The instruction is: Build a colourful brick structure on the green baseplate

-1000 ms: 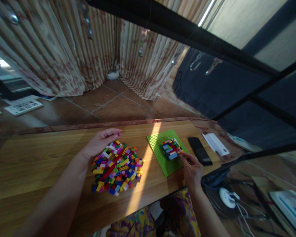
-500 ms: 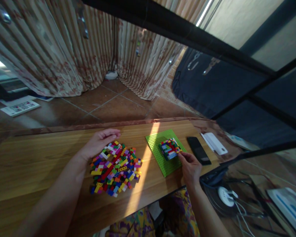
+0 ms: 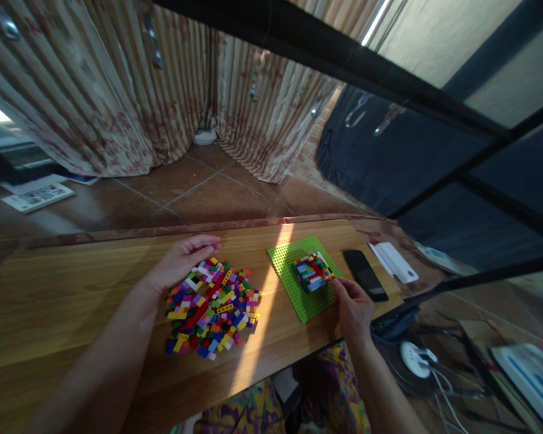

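A loose heap of small toy building bricks (image 3: 215, 307) in many colours lies on the wooden table. My left hand (image 3: 183, 259) rests at the heap's far left edge, its fingers stretched out and holding nothing. Right of the heap lies a green studded baseplate (image 3: 294, 301). On it stands a low multicoloured brick build (image 3: 314, 272), with light blue, red and white pieces on top. My right hand (image 3: 355, 307) is at the build's near right corner, thumb and forefinger pinched together. Whatever sits between those fingertips is too small to make out.
A black phone (image 3: 365, 276) lies right of the baseplate, with a white flat object (image 3: 396, 262) beyond it. Along the table's far side runs a reddish stone edge (image 3: 185, 231). A white power strip (image 3: 417, 360) with cables is at the lower right.
My right hand has drawn back slightly to the right from the build's corner. My left hand, the heap and the baseplate look the same.
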A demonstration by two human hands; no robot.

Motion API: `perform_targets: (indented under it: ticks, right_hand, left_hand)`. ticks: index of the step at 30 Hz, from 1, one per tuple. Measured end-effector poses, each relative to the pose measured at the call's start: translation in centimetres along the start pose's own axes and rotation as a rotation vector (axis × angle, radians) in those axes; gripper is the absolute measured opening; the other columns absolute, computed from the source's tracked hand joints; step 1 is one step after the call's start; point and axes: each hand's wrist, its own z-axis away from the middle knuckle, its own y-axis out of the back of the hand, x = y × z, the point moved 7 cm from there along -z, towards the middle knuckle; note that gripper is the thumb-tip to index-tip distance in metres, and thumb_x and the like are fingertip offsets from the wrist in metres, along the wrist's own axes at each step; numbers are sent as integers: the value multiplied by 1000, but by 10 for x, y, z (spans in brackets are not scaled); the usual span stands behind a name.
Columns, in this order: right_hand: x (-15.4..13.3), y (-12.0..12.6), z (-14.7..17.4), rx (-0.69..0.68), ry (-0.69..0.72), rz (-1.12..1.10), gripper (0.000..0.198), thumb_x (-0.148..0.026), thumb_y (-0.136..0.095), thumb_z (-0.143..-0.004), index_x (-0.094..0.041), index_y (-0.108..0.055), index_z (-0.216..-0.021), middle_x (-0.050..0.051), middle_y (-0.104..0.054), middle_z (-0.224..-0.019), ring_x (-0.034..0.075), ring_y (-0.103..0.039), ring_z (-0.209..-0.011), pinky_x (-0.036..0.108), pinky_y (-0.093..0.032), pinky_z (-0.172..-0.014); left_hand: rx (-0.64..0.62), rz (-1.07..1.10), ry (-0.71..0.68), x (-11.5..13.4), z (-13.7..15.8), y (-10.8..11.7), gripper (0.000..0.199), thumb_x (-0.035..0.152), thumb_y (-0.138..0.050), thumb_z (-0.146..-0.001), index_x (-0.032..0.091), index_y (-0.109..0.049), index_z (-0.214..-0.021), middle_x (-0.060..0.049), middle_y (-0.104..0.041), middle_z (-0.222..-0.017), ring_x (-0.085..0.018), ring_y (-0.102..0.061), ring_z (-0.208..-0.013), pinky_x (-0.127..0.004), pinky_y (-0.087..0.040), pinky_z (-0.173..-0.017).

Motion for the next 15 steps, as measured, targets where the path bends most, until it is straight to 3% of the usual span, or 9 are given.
perform_targets:
  ticks: [15]
  right_hand:
    - [1,-8,-10,-20,-86,-27,41,-50,-82,-53,-16,-64,-66,-2,-60,-56,9,-48,-48,22,-35,-44]
  left_hand:
    - [2,19,9,2,0,-1,42,47,-71,-74,22,-68,-107,-6,-73,-107,-21,-66,-103,-36,-50,-96]
